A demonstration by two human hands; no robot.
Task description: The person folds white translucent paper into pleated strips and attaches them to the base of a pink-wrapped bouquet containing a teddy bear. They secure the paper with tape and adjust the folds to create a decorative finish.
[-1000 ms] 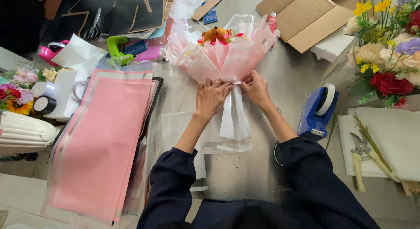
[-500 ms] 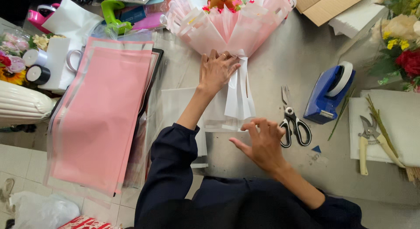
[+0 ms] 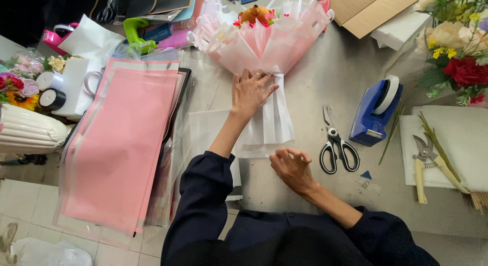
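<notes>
A bouquet wrapped in pink and white paper [image 3: 264,40] lies on the grey table, its white stem wrap [image 3: 272,121] pointing toward me. My left hand [image 3: 251,90] presses flat on the neck of the bouquet where the wrap is gathered. My right hand [image 3: 291,167] hovers at the lower edge of the stem wrap, fingers curled and pinched together; whether they hold anything is too small to tell. Black-handled scissors [image 3: 335,144] lie just right of that hand.
A stack of pink wrapping sheets [image 3: 122,144] lies at the left. A blue tape dispenser [image 3: 376,111] stands right of the scissors. Pruning shears [image 3: 422,164] rest on white paper at the right. Flowers [image 3: 457,52] and a cardboard box [image 3: 366,7] sit at the back right.
My right hand left the bouquet's neck and drew back toward me to the bottom of the stem wrap. My left hand stayed on the neck. The scissors came into view.
</notes>
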